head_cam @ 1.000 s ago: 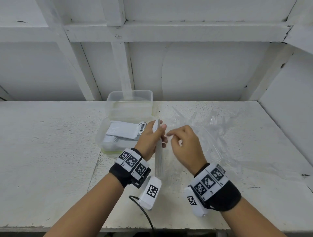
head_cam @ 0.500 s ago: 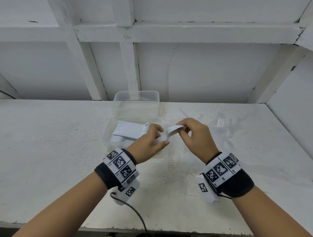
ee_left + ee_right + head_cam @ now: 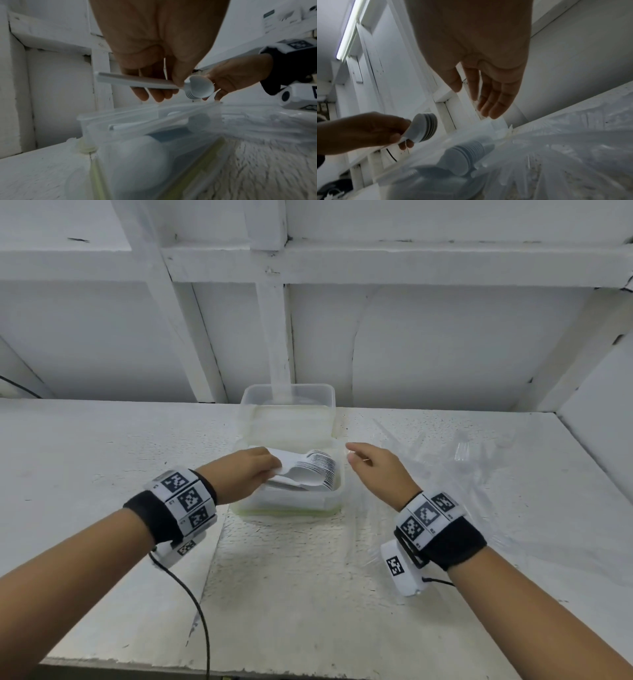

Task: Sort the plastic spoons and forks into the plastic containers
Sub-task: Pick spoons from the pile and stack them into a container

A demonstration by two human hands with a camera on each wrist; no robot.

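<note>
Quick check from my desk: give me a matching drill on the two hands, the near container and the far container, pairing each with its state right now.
Things:
1. left hand
2. right hand
3. near container
4. far container

States:
a. fingers relaxed, holding nothing
b. already has white cutlery inside
c. grips a stack of white spoons
d. no cutlery visible inside, stands by the back wall

Pairs: 1-c, 2-a, 3-b, 4-d

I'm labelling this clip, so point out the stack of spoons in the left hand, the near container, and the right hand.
stack of white plastic spoons (image 3: 308, 474), head view, on the top bowl.
near plastic container (image 3: 291, 506), head view, on its front wall.
right hand (image 3: 380, 470), head view, on its back.
</note>
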